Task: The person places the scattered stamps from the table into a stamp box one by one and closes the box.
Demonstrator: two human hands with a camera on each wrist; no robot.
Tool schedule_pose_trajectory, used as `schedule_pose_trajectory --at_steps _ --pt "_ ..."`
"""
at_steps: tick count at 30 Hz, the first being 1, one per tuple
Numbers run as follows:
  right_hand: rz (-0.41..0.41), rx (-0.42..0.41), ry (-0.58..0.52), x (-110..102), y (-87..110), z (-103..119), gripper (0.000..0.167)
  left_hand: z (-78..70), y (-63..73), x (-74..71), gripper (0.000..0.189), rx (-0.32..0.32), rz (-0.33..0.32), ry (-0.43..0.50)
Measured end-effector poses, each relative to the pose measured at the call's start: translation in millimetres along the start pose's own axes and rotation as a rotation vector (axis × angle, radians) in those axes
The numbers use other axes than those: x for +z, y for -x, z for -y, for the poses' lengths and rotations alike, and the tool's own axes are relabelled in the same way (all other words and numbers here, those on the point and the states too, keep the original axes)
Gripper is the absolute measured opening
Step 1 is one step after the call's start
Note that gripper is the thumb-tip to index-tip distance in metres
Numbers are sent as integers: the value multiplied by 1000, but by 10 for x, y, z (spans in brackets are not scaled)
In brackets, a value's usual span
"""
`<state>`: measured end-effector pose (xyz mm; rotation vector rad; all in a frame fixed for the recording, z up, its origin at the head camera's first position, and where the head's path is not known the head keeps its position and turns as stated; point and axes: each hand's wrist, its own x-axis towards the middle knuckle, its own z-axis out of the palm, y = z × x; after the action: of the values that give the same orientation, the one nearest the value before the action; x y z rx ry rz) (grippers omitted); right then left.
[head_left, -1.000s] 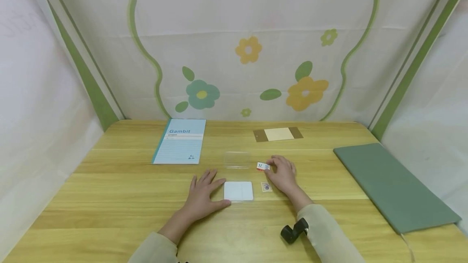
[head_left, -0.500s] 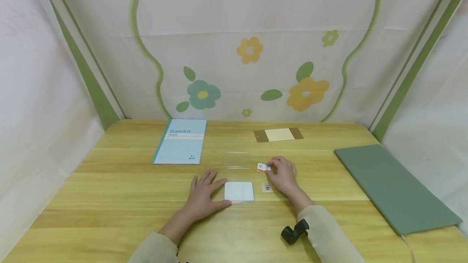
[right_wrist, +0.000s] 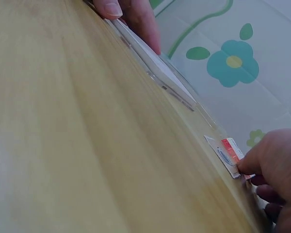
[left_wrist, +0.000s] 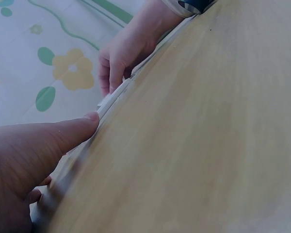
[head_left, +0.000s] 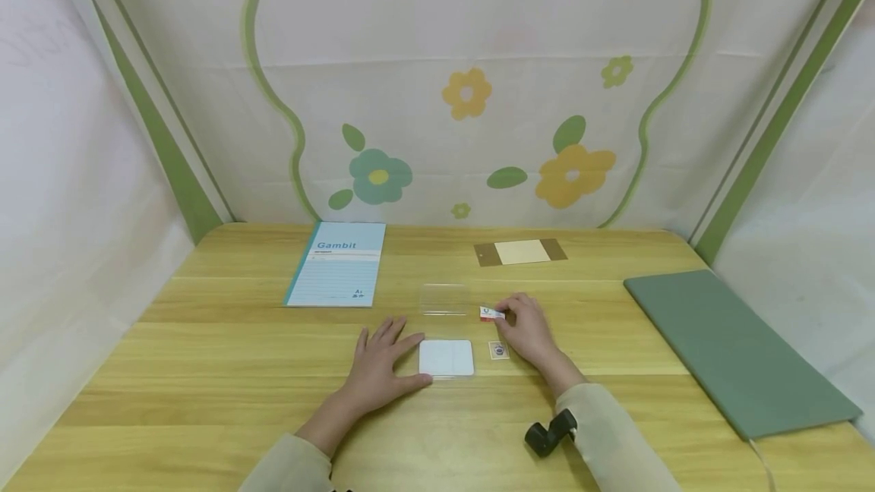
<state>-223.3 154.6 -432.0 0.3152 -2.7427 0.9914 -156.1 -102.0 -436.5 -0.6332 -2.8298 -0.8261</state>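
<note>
My left hand (head_left: 376,370) lies spread on the table, its straight index finger and thumb at the left corners of a white rectangular stack (head_left: 446,357) in a clear, shallow case. Between thumb and fingers, my right hand (head_left: 528,329) pinches a small white-and-red card (head_left: 490,313) with dark print. Just nearer than it lies a small square stamp-like piece (head_left: 499,350) with a dark round picture. In the right wrist view, the white-and-red card (right_wrist: 232,148) shows behind that square piece (right_wrist: 222,155). A clear plastic lid (head_left: 444,299) rests beyond the white stack.
A light-blue notebook (head_left: 338,268) marked Gambit lies at the back left. The brown card with a cream middle (head_left: 522,250) is at the back right. A green flat mat (head_left: 738,355) covers the right side. Patterned cloth (head_left: 424,135) hangs behind the table.
The white-and-red card has tilted slightly in my right fingers, and the right fingertips have shifted a little. My left hand stays beside the white stack.
</note>
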Motion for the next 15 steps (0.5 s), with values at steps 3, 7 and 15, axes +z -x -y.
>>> schedule_pose_trajectory --at_steps 3,7,15 --pt "-4 -23 -51 1 -6 2 12 -5 2 -6 65 0 -3 -3" --pt "-2 -39 -77 -2 -11 5 13 -7 4 -9 64 1 -2 -2" --pt "36 -26 -82 3 -12 12 24 -9 -1 -12 64 1 1 3"
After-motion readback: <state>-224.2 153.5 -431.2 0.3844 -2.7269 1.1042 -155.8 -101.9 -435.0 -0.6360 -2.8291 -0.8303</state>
